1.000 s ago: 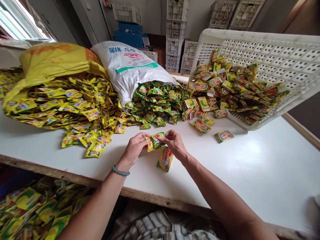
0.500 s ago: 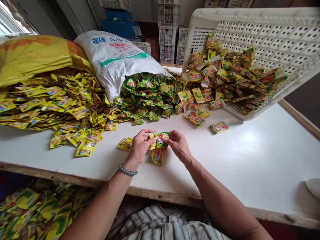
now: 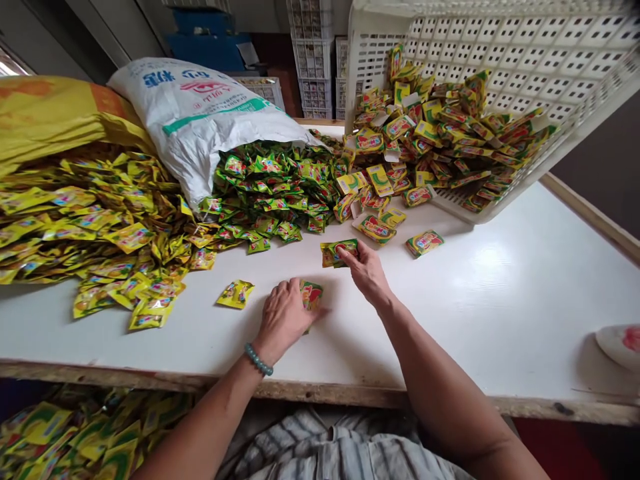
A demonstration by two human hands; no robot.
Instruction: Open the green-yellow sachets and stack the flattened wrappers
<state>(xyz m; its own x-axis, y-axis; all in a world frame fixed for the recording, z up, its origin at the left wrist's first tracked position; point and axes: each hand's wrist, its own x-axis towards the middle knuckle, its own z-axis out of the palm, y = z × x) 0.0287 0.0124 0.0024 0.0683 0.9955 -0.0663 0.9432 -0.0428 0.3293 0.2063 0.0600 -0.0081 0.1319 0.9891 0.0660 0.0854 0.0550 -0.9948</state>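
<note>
Packets are what my hands are busy with. My right hand point(image 3: 367, 270) has its fingers point(image 3: 350, 255) pinched on a small green packet point(image 3: 339, 253), low over the white counter point(image 3: 500, 300). This packet lies nearly flat. Its long side runs from 9 o'clock to 3 o'clock, and its far end points to 9 o'clock.

My left hand point(image 3: 285, 317) lies flat on the counter with its fingers side by side, pressing on a second packet point(image 3: 311, 294). Only a corner peeks out, so I cannot tell which way that one points.

To do this well, I think I should pinch the green packet only at its edge, keep it level, and hold the lower one down so it does not slide.

A loose yellow packet point(image 3: 235, 293) lies at 9 o'clock from my left hand. A big yellow heap point(image 3: 100, 220) sits at 10 o'clock. Green packets point(image 3: 270, 193) spill from a white sack point(image 3: 200, 120) at 12 o'clock. A tipped white crate point(image 3: 500, 60) full of mixed packets sits at 1 o'clock.
</note>
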